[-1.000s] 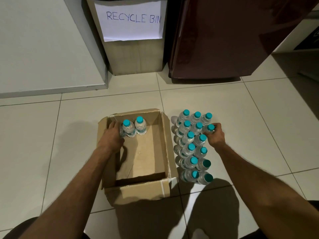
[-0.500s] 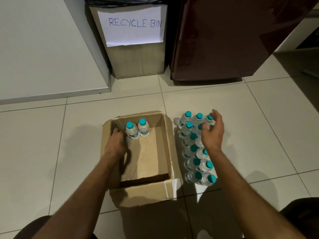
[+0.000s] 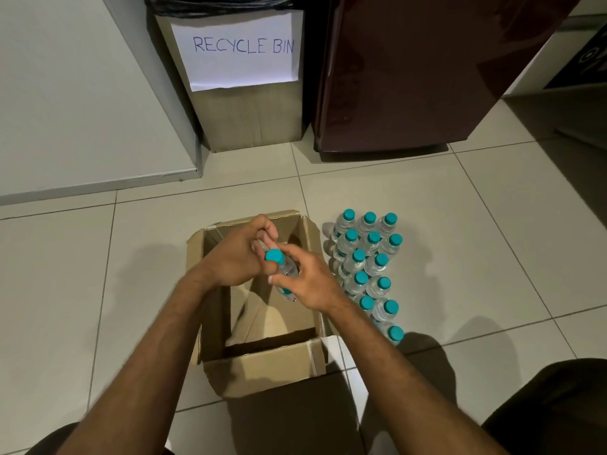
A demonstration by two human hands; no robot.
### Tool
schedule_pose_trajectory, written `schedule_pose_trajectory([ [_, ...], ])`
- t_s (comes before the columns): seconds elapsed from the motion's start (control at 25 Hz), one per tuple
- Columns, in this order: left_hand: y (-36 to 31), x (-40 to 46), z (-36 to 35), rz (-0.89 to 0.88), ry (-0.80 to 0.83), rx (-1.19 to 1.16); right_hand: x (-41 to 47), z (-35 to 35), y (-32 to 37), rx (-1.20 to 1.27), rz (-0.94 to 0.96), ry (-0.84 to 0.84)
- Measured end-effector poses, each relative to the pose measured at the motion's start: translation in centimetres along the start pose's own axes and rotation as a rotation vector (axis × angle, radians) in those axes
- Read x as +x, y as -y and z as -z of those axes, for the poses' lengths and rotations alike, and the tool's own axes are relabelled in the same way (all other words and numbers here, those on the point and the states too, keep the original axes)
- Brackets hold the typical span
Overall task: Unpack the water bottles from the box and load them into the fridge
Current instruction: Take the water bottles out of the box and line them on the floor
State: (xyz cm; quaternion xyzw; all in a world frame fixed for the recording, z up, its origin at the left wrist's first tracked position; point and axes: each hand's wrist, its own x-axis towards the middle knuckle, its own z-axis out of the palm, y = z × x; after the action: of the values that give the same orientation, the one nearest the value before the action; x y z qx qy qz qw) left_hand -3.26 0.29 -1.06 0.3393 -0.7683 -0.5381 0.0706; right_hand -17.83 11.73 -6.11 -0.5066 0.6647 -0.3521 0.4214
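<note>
An open cardboard box stands on the tiled floor in front of me. Above its far end both my hands meet on one clear water bottle with a teal cap. My left hand curls around its top from the left. My right hand grips its body from the right. The hands hide the box's far end, so I cannot see any other bottle inside. Several teal-capped bottles stand in rows on the floor just right of the box. The dark maroon fridge stands behind them, door closed.
A cardboard bin with a paper sign reading RECYCLE BIN stands left of the fridge. A white panel fills the far left. My knees show at the bottom corners. Bare tiles lie between the bottles and the fridge.
My right hand left the bottle rows on the floor and crossed over the box. My left hand rose from the box's far corner with a bottle, and both hands now hold it.
</note>
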Motion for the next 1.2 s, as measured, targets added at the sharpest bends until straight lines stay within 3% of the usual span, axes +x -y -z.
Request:
schedule_pose_trajectory([
  [0.12,-0.5,0.4,-0.5,-0.087,-0.111,-0.065,-0.7,2.2,0.3,0.085,-0.079,-0.135],
  [0.24,0.4,1.0,-0.6,-0.062,-0.201,0.053,-1.7,5.9,0.4,0.217,-0.118,-0.339],
  [0.44,4.1,1.3,-1.2,-0.010,-0.184,0.309,-3.1,12.1,-0.9,0.173,-0.127,-0.695],
  [0.6,5.4,1.7,-1.5,0.044,-0.201,0.402,-4.5,15.2,-3.0,0.119,-0.215,-0.863],
  [0.84,6.2,1.9,-1.6,0.098,-0.214,0.407,-5.3,16.8,-9.1,0.187,-0.399,-0.957],
  [1.2,8.8,2.7,-1.4,0.239,-0.260,0.490,-3.4,14.3,-14.9,0.129,-0.572,-0.824],
])
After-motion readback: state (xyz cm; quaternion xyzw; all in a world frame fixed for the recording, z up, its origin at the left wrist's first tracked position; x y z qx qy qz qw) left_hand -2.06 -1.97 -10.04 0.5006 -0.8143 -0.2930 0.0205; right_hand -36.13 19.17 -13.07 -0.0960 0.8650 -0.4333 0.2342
